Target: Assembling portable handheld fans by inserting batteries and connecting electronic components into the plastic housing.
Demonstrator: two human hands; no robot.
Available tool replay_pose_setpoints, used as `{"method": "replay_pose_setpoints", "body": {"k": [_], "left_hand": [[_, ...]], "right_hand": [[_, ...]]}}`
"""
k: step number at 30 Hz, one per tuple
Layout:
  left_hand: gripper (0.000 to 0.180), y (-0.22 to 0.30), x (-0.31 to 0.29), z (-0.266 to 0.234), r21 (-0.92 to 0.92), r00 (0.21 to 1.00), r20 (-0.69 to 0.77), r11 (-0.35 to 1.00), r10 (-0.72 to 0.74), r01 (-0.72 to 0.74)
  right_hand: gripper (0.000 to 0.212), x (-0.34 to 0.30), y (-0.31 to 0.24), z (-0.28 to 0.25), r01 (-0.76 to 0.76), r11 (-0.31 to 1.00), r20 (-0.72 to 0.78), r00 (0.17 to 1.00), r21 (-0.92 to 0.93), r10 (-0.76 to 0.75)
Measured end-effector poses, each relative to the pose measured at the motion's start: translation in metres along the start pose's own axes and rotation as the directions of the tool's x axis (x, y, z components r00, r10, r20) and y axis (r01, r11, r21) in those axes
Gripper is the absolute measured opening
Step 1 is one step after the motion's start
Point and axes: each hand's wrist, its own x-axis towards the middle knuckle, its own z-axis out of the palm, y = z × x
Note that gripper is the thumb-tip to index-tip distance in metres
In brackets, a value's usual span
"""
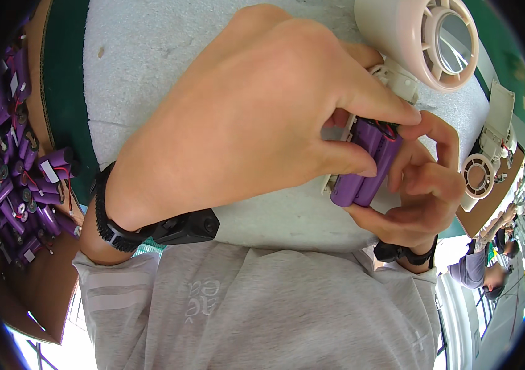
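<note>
A purple two-cell battery pack (368, 161) with red and black wires near its upper end is between my hands. It lies against a white plastic housing (398, 81), which is mostly hidden behind my fingers. My left hand (268, 98) reaches across from the left and pinches the pack, thumb on the purple wrap and forefinger by the wires. From the right, my right hand (426, 185) grips the same piece, its thumb under the lower end and a fingertip at the upper corner.
A cream round fan housing (392, 28) stands at the far right of the white foam mat (133, 68). At the left, a cardboard box (40, 290) holds several purple battery packs (22, 179). More white fan parts (478, 176) lie at the right, with people beyond.
</note>
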Motion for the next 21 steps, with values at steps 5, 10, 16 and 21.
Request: {"method": "replay_pose_setpoints", "body": {"k": [5, 10, 16, 21], "left_hand": [[0.048, -0.002, -0.001, -0.002, 0.024, 0.998, 0.025, 0.998, 0.059, -0.06], [0.046, -0.005, -0.002, 0.007, 0.019, 0.992, -0.074, 0.995, 0.099, -0.098], [0.045, -0.006, -0.002, 0.006, -0.005, 0.997, -0.037, 0.998, 0.067, -0.067], [0.045, -0.006, 0.0, 0.005, -0.008, 0.998, -0.004, 0.998, 0.062, -0.062]], "right_hand": [[0.067, 0.0, -0.003, -0.004, -0.016, 0.999, 0.044, 0.999, -0.038, 0.017], [0.065, 0.001, 0.004, 0.005, 0.085, 0.995, 0.047, 0.996, -0.057, -0.082], [0.058, -0.007, -0.001, 0.008, 0.03, 0.999, -0.027, 0.999, 0.026, -0.029], [0.053, -0.007, -0.011, -0.001, -0.089, 0.996, 0.043, 0.995, -0.011, 0.09]]}}
